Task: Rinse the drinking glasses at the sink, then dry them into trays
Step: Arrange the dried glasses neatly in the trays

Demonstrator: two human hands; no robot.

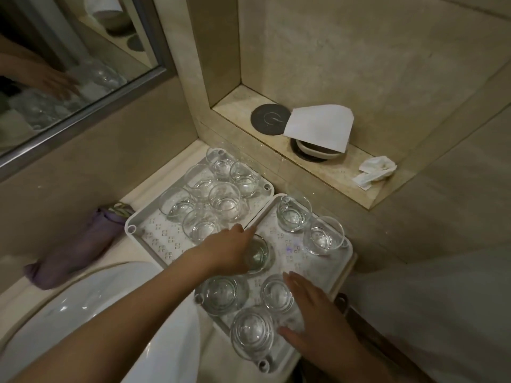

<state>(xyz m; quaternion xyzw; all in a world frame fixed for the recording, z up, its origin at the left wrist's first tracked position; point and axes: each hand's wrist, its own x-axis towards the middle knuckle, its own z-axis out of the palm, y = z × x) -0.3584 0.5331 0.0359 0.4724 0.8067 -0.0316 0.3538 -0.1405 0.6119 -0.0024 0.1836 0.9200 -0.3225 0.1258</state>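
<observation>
The left hand (231, 252) grips a glass (257, 254) on the near tray (349, 254), while the right hand (312, 319) hovers spread wide beside it.

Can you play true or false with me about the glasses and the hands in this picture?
1. Both trays have glasses in them. True.
2. The left hand holds a glass. True.
3. The right hand grips a sponge. False: it lies flat by a glass, fingers straight.
4. The purple cloth covers the glasses. False: it lies beside the far tray.
5. White paper sits on the ledge. True.
</observation>
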